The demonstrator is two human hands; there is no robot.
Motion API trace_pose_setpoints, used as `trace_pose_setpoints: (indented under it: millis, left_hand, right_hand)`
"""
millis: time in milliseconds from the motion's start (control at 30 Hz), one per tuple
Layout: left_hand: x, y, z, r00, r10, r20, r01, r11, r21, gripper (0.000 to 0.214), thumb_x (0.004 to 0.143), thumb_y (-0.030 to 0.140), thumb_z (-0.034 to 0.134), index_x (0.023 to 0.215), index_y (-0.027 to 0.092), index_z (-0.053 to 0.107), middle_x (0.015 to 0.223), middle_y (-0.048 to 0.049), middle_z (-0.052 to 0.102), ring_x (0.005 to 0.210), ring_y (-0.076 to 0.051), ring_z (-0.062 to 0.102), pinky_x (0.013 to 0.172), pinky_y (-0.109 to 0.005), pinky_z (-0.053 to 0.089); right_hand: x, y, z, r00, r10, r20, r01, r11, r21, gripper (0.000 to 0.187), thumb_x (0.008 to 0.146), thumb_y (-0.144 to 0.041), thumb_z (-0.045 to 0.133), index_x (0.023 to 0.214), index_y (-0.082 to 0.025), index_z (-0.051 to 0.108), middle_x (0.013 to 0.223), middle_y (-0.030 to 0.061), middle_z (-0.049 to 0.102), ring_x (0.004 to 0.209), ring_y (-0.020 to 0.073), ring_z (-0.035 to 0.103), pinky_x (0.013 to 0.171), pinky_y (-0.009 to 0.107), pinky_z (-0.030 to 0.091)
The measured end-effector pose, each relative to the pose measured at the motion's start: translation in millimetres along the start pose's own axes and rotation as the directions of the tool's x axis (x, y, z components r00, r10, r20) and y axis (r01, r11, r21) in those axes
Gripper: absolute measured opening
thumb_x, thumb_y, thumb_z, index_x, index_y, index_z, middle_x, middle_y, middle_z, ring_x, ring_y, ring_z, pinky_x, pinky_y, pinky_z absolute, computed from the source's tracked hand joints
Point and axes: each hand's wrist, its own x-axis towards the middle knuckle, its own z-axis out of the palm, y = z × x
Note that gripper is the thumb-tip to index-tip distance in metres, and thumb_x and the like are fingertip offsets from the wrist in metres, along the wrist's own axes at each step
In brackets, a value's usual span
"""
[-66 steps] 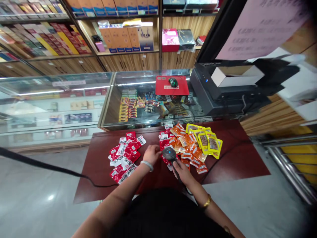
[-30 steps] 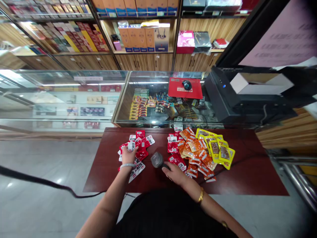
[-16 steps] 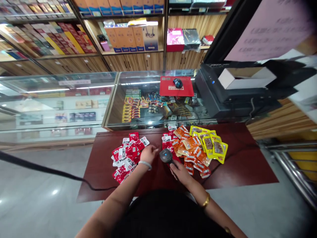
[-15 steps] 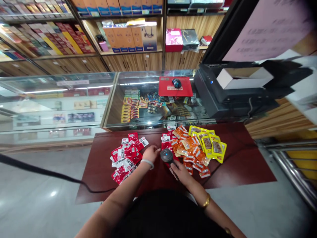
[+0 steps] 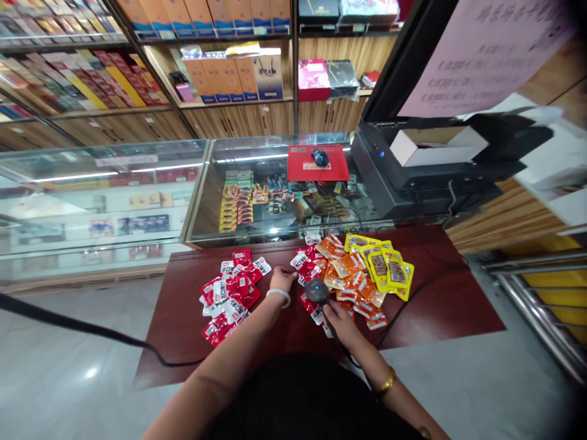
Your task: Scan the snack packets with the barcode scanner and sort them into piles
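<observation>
On a dark red table (image 5: 435,299) lie two heaps of small snack packets. The left heap (image 5: 230,296) is red and white. The right heap (image 5: 355,275) mixes red, orange and yellow packets. My right hand (image 5: 340,322) is closed round the grip of a black barcode scanner (image 5: 316,290), whose head points at the red packets. My left hand (image 5: 282,280) reaches between the heaps and pinches a red packet (image 5: 300,266) at the right heap's near-left edge. A pale bracelet sits on my left wrist, a gold bangle on the right.
A glass display counter (image 5: 275,183) stands behind the table, with a red mouse pad (image 5: 302,164) and mouse (image 5: 320,157) on top. A black register machine (image 5: 413,165) sits at the right. Shelves of boxed goods (image 5: 229,67) line the back wall. A black cable (image 5: 68,321) crosses the floor at left.
My left hand went from the left heap across to the right heap and now grips a red packet there. The scanner moved slightly right, toward the right heap.
</observation>
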Motion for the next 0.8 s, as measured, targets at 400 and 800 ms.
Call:
trace_pose_setpoints:
  millis: [400,800]
  left_hand:
    - [15,44,-0.1,0.973,0.224,0.049,-0.224,0.887,0.403,0.059,0.064,0.049,0.077,0.105,0.014,0.054,0.115,-0.0175,0.058,0.106,-0.029,0.059,0.087,-0.032,0.042]
    - [-11,-42,-62.6,0.991,0.103,-0.086,-0.114,0.985,-0.129,0.042,0.061,0.041,0.078,0.086,0.018,0.052,0.07,0.0009,0.062,0.063,-0.015,0.058,0.061,-0.026,0.043]
  right_hand:
    - [2,1,-1,0.998,0.0,-0.056,-0.002,0.999,-0.041,0.053,0.083,-0.067,0.05,0.103,-0.021,0.066,0.072,0.0042,0.065,0.066,0.0215,0.059,0.059,0.03,0.044]
    - [13,-26,26,0.986,0.033,0.165,-0.031,0.999,-0.019,0.048,0.084,-0.067,0.049,0.093,-0.022,0.059,0.056,-0.0032,0.052,0.042,0.0136,0.044,0.042,0.025,0.034]
